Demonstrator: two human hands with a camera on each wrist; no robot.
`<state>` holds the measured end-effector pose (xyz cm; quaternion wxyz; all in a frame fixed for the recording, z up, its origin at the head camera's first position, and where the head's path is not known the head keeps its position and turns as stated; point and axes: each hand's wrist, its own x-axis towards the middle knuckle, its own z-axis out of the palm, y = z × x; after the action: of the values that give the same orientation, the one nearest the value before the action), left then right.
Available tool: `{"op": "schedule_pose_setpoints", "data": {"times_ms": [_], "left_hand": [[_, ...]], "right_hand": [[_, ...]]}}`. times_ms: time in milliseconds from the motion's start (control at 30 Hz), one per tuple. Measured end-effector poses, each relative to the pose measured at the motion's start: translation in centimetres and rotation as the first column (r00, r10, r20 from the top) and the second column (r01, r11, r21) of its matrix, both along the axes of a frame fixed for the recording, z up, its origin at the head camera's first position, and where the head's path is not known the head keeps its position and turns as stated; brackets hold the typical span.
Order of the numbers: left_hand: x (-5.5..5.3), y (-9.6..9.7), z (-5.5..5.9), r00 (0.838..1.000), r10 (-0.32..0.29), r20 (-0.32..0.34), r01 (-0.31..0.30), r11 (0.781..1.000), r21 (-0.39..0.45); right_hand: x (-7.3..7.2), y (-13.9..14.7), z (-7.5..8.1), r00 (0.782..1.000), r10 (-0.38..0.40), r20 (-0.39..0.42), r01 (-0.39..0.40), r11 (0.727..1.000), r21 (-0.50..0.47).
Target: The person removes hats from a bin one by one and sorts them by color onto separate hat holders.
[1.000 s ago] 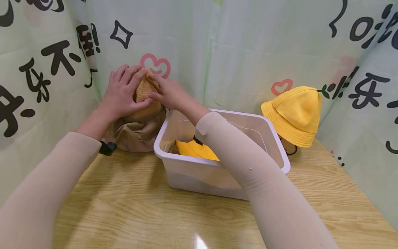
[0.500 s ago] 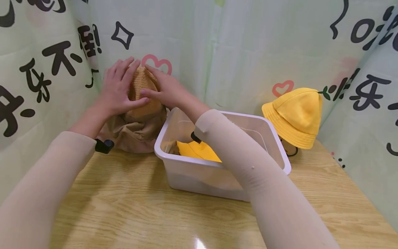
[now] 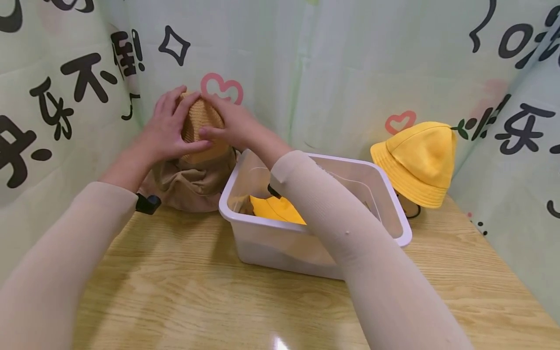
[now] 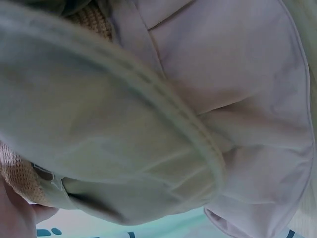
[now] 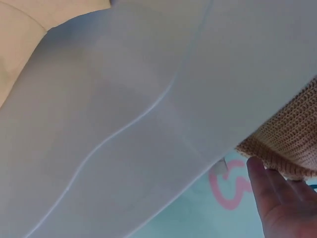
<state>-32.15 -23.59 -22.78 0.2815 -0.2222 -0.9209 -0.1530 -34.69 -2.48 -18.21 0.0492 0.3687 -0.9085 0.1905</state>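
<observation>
A tan knit hat [image 3: 202, 119] sits on top of a stack of hats at the back left. Under it are a khaki fabric hat [image 4: 109, 114] with a stitched brim and a pinkish-beige hat [image 4: 262, 119] with a wide, wavy brim. My left hand [image 3: 165, 127] rests on the knit hat's left side, fingers spread and thumb stretched across its front. From the other side, my right hand [image 3: 234, 121] touches the knit hat with nearly straight fingers. The right wrist view shows those fingers [image 5: 277, 191] along the knit edge. Parts of the stack are hidden behind my hands.
A white plastic bin [image 3: 280, 245] stands on the wooden table [image 3: 188, 291], with a yellow hat [image 3: 275, 209] inside. My right forearm crosses over the bin. Another yellow hat [image 3: 417, 163] with a leaf stem stands raised at the right. Printed curtains [image 3: 337, 73] surround the table.
The knit hat has shifted slightly left. My left hand moved left and its fingers spread wider. My right hand moved a little left along with the hat. The bin stayed in place.
</observation>
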Motion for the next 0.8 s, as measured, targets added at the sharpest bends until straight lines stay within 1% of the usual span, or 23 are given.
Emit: {"op": "schedule_pose_setpoints", "data": {"times_ms": [200,367,533,633,800], "left_hand": [[0.0,0.3,-0.2,1.0,0.004,-0.018,-0.005,1.0,-0.015],[-0.3,0.6,-0.4,0.999,0.001,-0.041,-0.003,0.999,-0.042],[-0.4,0.7,-0.6,0.999,0.002,-0.051,-0.005,0.998,-0.06],[-0.4,0.7,-0.6,0.999,0.004,-0.054,-0.008,0.997,-0.072],[-0.3,0.5,-0.9,0.999,0.011,-0.046,-0.013,0.998,-0.059]], "right_hand": [[-0.1,0.2,-0.5,0.999,-0.002,0.038,0.003,1.0,-0.027],[-0.3,0.4,-0.8,1.0,0.004,0.029,-0.003,0.999,-0.034],[-0.6,0.5,-1.0,1.0,0.018,0.013,-0.017,1.0,-0.016],[-0.6,0.6,-1.2,1.0,0.01,0.009,-0.01,1.0,0.007],[-0.7,0.4,-1.3,1.0,0.007,0.006,-0.007,0.999,0.038]]}}
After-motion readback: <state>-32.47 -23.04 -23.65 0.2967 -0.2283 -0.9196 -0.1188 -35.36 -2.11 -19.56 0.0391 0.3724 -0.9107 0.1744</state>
